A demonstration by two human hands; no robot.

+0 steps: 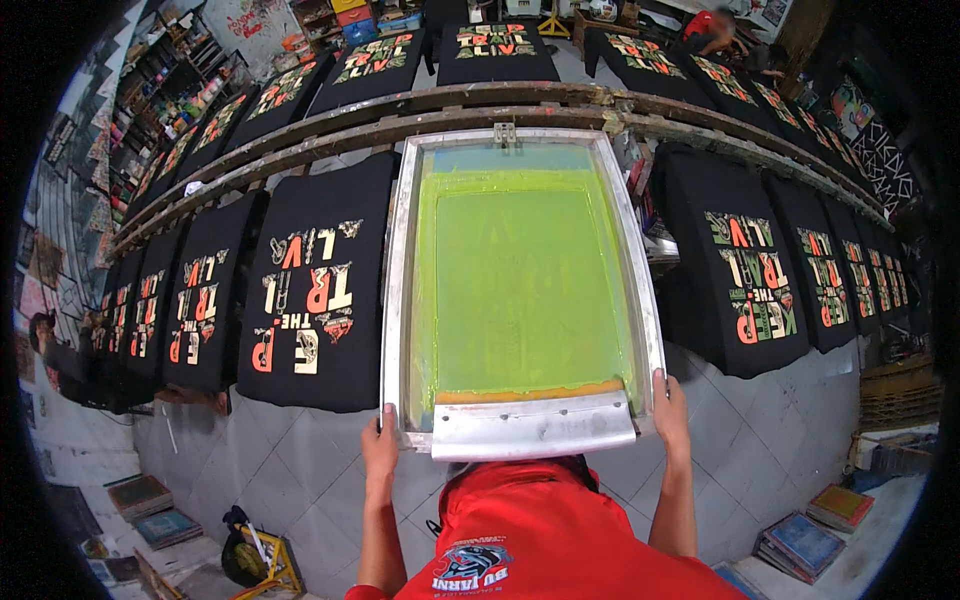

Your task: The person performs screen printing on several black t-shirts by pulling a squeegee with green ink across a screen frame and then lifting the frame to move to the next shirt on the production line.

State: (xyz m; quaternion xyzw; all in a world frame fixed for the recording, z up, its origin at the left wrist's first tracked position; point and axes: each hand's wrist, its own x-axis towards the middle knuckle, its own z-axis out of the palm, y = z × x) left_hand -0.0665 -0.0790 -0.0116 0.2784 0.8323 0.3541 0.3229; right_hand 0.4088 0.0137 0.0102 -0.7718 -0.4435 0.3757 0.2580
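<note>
A printing screen (pixel 523 260) with an aluminium frame and bright green ink fills the middle of the head view, clamped at its far end to a rail (pixel 505 133). My left hand (pixel 381 440) grips the frame's lower left side, and my right hand (pixel 670 410) holds its lower right side. A silver squeegee (pixel 532 430) with an orange blade lies across the near end of the screen. Black T-shirts with coloured prints lie on platens to the left (pixel 310 370) and right (pixel 715 340), beside the screen. What lies directly under the screen is hidden.
A far row of printed shirts (pixel 498 67) lies beyond the wooden rails (pixel 300 120). A person (pixel 705 35) is at the back right. Stacked screens stand low at left (pixel 140 495) and right (pixel 800 548). A yellow stand (pixel 280 565) is on the tiled floor (pixel 250 470).
</note>
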